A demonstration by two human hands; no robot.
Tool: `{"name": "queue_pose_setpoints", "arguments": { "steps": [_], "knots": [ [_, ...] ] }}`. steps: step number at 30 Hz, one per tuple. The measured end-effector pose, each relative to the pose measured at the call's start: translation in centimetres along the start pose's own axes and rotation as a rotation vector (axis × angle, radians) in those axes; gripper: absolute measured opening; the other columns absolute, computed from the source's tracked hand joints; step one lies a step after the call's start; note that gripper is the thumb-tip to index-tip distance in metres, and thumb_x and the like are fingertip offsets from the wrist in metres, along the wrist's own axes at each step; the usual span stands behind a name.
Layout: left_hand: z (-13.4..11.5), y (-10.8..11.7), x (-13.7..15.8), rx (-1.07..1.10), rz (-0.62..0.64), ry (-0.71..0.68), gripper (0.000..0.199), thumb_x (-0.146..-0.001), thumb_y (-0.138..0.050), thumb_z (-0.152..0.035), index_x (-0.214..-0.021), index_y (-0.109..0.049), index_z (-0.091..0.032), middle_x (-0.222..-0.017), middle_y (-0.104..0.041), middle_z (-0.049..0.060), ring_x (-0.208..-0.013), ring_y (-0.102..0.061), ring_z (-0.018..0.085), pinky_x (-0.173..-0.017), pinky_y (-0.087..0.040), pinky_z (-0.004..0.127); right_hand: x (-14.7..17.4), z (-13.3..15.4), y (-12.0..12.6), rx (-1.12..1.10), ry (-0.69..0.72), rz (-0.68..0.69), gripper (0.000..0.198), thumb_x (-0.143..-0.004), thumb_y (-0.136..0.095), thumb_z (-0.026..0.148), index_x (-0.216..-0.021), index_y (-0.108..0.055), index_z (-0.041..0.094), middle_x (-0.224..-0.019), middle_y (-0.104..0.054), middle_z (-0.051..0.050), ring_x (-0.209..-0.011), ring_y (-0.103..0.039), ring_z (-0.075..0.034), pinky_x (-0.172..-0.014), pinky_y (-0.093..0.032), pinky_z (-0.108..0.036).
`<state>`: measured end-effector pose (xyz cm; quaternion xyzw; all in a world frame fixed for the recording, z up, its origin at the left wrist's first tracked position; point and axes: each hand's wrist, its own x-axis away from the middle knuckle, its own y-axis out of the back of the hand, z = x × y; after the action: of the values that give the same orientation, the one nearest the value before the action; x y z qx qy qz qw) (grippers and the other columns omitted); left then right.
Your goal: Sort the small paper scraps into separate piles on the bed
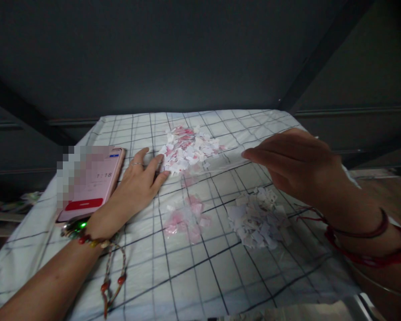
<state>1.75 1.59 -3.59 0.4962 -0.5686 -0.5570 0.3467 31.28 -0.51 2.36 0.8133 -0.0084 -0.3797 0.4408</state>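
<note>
My left hand (138, 183) rests on the cloth with its fingers spread, fingertips against the left edge of a heap of torn white and pink paper scraps (195, 149). To the right of that heap, my right hand (290, 162) hovers above the cloth, fingers pressed together and pointing left. Whatever its fingertips hold, if anything, does not show. Below the right hand lies a pile of white scraps (257, 218). A smaller group of pink, partly shiny scraps (189, 218) lies between the hands, nearer to me.
A white tablecloth with dark grid lines (143, 272) covers the table. A pink phone (108, 185) with a lit screen lies left of my left hand. Dark panels (187, 58) stand behind the table. At the bottom right edge is a partly seen metal-edged object (364, 307).
</note>
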Motion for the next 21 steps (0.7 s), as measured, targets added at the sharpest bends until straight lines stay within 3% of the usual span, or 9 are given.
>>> {"name": "queue_pose_setpoints", "arguments": {
  "steps": [9, 14, 21],
  "knots": [
    [0.1, -0.1, 0.0, -0.005, -0.009, -0.001, 0.052, -0.09, -0.03, -0.047, -0.129, -0.042, -0.015, -0.139, -0.023, 0.015, -0.122, -0.035, 0.034, -0.098, -0.031, 0.051, 0.3, -0.7, -0.1, 0.148, -0.042, -0.041, 0.032, -0.078, -0.041, -0.003, -0.095, -0.053, 0.022, -0.069, -0.058, 0.001, -0.063, -0.05, -0.016, -0.058, -0.04, -0.033],
    [0.2, -0.2, 0.1, -0.01, -0.024, -0.02, 0.052, -0.091, -0.029, -0.047, -0.129, -0.043, -0.014, -0.139, -0.023, 0.015, -0.122, -0.036, 0.033, -0.099, -0.031, 0.05, 0.6, -1.1, 0.1, 0.087, 0.005, 0.002, 0.029, -0.081, -0.041, -0.001, -0.094, -0.051, 0.023, -0.067, -0.058, 0.002, -0.061, -0.05, -0.015, -0.055, -0.04, -0.031],
    [0.2, -0.3, 0.1, -0.011, -0.026, -0.028, 0.052, -0.09, -0.028, -0.048, -0.129, -0.042, -0.015, -0.139, -0.024, 0.015, -0.124, -0.033, 0.034, -0.099, -0.032, 0.049, 0.9, -1.7, 0.0, 0.062, -0.08, -0.031, 0.026, -0.085, -0.041, 0.003, -0.093, -0.054, 0.024, -0.073, -0.062, 0.003, -0.066, -0.053, -0.014, -0.064, -0.042, -0.031]
  ]
}}
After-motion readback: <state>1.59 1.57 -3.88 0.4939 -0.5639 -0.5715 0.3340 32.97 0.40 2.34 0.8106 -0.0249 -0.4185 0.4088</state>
